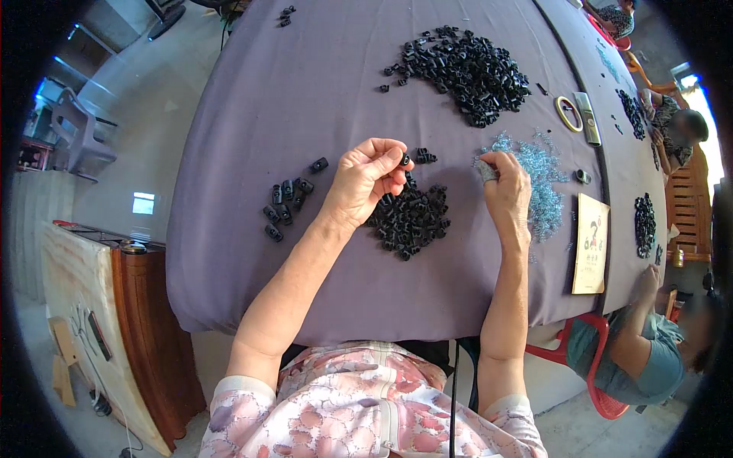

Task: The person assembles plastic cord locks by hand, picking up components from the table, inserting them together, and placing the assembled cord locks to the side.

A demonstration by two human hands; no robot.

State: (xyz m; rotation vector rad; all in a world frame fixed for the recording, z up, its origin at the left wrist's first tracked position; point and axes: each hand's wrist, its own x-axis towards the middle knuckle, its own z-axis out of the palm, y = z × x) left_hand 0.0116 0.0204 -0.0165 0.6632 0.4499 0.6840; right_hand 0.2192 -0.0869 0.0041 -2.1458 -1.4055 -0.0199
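Note:
My left hand [368, 177] is closed, with a small black part [405, 159] pinched between thumb and fingertips. Just below it on the cloth lies a pile of black parts [412, 221]. My right hand [506, 183] has its fingers pressed together at the left edge of a heap of small bluish, shiny pieces [544, 183]; what its fingertips hold is too small to make out. Several black cylindrical pieces [282, 202] lie to the left of my left hand.
A large heap of black parts [469, 76] is at the far side of the purple-grey tablecloth [252, 114]. On the right are a tape roll [568, 113], a booklet [591, 244] and other piles. Two people sit along the right side, another farther back.

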